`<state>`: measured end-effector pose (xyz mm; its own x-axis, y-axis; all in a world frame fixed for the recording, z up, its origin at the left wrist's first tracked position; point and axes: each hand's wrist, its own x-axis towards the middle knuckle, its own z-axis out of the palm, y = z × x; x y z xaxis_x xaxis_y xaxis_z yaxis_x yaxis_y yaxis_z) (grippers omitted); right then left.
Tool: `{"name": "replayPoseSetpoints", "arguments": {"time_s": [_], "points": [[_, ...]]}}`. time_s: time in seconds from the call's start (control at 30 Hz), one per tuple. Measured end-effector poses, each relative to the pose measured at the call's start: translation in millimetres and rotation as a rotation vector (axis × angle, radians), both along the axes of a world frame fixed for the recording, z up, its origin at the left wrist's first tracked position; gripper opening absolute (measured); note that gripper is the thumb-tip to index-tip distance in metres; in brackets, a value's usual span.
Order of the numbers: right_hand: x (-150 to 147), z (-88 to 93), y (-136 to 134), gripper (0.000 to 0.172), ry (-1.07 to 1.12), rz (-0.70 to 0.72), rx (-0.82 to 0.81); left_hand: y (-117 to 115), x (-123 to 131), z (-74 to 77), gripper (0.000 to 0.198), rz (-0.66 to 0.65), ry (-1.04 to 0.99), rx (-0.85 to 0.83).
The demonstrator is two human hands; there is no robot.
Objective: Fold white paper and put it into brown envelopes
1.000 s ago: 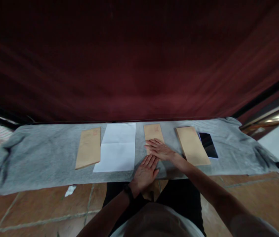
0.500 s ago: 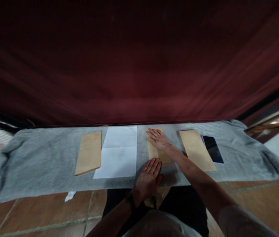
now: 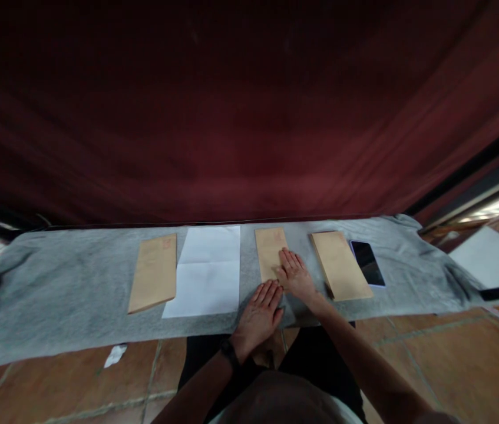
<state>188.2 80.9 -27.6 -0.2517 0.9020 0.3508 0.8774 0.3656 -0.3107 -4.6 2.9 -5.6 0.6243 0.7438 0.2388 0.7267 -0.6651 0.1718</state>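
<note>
A brown paper envelope (image 3: 269, 246) lies flat on the grey cloth in front of me. My right hand (image 3: 296, 275) rests on its right side, fingers stretched out and palm down. At its near left corner lies my left hand (image 3: 260, 315), flat with fingers extended and a dark band on the wrist. The hands cover the envelope's near part. Left of it is a white sheet of paper (image 3: 211, 277) with a crease across it. A stack of brown envelopes (image 3: 341, 265) lies to the right, and another stack of envelopes (image 3: 154, 274) partly overlaps the sheet's left edge.
A dark-screened phone (image 3: 367, 263) lies beside the right stack. Grey cloth (image 3: 76, 282) covers the narrow surface, with a dark red upright panel (image 3: 249, 147) behind it. A white scrap (image 3: 115, 355) is on the tiled floor (image 3: 63, 383). A white panel (image 3: 494, 259) stands far right.
My right hand has slid down the envelope toward me, uncovering its far part and a faint reddish mark. My left hand stays near the close corner. The view has shifted slightly.
</note>
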Motion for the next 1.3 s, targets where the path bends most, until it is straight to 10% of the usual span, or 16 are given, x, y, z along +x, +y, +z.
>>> {"name": "replayPoseSetpoints", "arguments": {"time_s": [0.6, 1.3], "points": [[18, 6.2, -30, 0.025, 0.263, -0.403, -0.238, 16, 15, 10.0, 0.033, 0.043, -0.083, -0.068], [10, 17.7, -74, 0.031, 0.294, -0.21, -0.123, 15, 9, 7.1, 0.028, 0.031, 0.003, -0.016]]}}
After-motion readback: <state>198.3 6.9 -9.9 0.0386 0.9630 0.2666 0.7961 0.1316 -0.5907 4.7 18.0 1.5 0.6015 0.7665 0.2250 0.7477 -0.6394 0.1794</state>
